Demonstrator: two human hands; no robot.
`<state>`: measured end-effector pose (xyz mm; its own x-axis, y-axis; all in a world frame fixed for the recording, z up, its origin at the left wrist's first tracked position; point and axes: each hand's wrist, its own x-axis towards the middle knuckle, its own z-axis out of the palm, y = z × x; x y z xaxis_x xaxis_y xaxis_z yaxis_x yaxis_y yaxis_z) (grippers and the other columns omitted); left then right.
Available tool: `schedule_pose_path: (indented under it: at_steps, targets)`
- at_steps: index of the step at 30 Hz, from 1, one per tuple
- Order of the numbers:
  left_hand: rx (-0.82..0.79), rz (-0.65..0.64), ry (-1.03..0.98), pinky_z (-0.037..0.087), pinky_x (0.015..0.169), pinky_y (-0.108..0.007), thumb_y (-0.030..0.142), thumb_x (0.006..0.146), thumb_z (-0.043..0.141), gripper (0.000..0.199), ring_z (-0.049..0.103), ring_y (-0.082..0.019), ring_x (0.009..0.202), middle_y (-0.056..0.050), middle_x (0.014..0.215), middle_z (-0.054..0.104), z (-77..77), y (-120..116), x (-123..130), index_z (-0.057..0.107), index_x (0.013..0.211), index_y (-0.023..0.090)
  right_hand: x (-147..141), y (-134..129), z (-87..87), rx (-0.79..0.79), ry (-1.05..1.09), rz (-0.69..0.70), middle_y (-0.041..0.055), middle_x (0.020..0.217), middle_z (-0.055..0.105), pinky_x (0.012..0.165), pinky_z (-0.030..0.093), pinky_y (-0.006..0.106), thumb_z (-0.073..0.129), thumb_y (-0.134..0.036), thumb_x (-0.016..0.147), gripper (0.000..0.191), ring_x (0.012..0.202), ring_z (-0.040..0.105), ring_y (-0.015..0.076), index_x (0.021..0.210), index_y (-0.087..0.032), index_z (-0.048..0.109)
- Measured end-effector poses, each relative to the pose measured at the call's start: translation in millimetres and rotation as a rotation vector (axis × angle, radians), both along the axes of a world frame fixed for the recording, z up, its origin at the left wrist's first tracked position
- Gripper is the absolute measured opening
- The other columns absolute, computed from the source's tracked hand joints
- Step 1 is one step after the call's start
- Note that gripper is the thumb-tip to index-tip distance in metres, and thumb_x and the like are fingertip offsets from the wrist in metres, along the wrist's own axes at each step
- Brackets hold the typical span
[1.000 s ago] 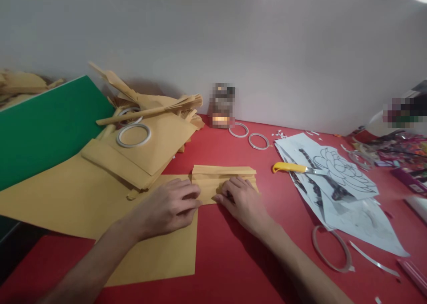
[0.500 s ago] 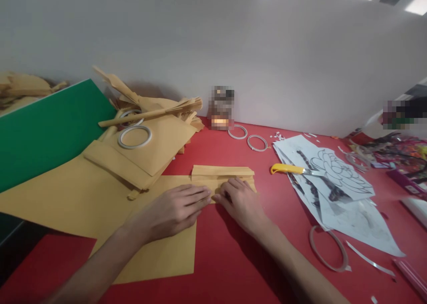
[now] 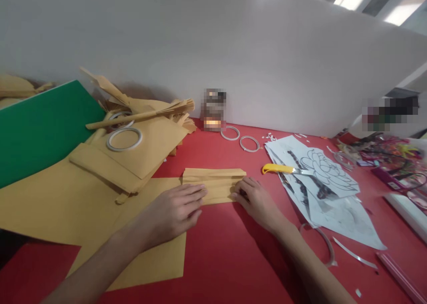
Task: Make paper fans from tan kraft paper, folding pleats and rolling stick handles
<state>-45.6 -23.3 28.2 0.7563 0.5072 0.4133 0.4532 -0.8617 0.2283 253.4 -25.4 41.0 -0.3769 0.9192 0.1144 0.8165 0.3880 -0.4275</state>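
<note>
A strip of brown paper [image 3: 218, 190] with several lengthwise folds lies crosswise on the red table in front of me. My left hand [image 3: 178, 208] rests flat on its left end, fingers stretched out and close together. At the right end, my right hand [image 3: 256, 201] has its fingers curled and its thumb close to them, gripping the edge of the strip. Part of the strip is covered by both hands. Under my left forearm spreads a large flat sheet of brown paper [image 3: 163, 259].
Brown paper pieces [image 3: 156, 146] are piled at left by a green board [image 3: 43, 130], with a tape roll [image 3: 124, 139] on top. Two more rolls lie near the wall. To the right, a yellow-handled cutter [image 3: 278, 168] rests on printed sheets [image 3: 347, 224].
My right hand has slid right along the folded strip to its right end, uncovering the middle. My left hand stays on the left end. The view has shifted slightly.
</note>
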Motion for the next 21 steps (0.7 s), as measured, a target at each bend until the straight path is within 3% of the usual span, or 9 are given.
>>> schedule_pose_path:
  at_steps: [5, 9, 12, 21]
  targets:
    - [0.064, 0.093, 0.108, 0.049, 0.12, -0.046, 0.019, 0.106, 0.048, 0.041, 0.062, -0.031, 0.141, -0.021, 0.153, 0.062, -7.6, -4.1, 37.1, 0.065, 0.141, 0.006, -2.8, 0.4, -0.9, -0.004, 0.041, -0.008, 0.0026, 0.098, 0.07, 0.085, 0.045, 0.034, 0.067, -0.02, 0.104, 0.015, 0.094, 0.063, 0.0212, 0.09, -0.023, 0.061]
    - [-0.027, 0.019, 0.169, 0.035, 0.129, -0.041, 0.033, 0.111, 0.049, 0.059, 0.045, -0.026, 0.155, -0.011, 0.17, 0.043, -10.1, -5.7, 45.1, 0.037, 0.167, 0.017, -1.2, 0.5, 1.0, -0.009, 0.084, -0.007, 0.0031, 0.096, 0.069, 0.083, 0.046, 0.034, 0.066, -0.017, 0.104, 0.018, 0.092, 0.062, 0.0214, 0.088, -0.022, 0.059]
    - [-0.077, 0.0, 0.198, 0.027, 0.132, -0.04, 0.044, 0.113, 0.047, 0.069, 0.036, -0.024, 0.16, -0.007, 0.175, 0.032, -10.7, -6.2, 40.7, 0.021, 0.173, 0.023, 10.2, -0.8, 4.0, -0.06, 0.156, -0.025, 0.0027, 0.094, 0.068, 0.082, 0.047, 0.032, 0.065, -0.016, 0.103, 0.017, 0.092, 0.063, 0.0209, 0.089, -0.022, 0.06]
    - [-0.12, 0.0, 0.229, 0.022, 0.133, -0.039, 0.046, 0.114, 0.043, 0.066, 0.031, -0.022, 0.163, -0.002, 0.178, 0.025, -9.3, -5.2, 39.0, 0.019, 0.173, 0.03, 32.3, -5.0, 14.4, -0.191, 0.191, -0.089, 0.0038, 0.095, 0.068, 0.079, 0.047, 0.032, 0.06, -0.016, 0.104, 0.015, 0.089, 0.063, 0.0207, 0.09, -0.022, 0.064]
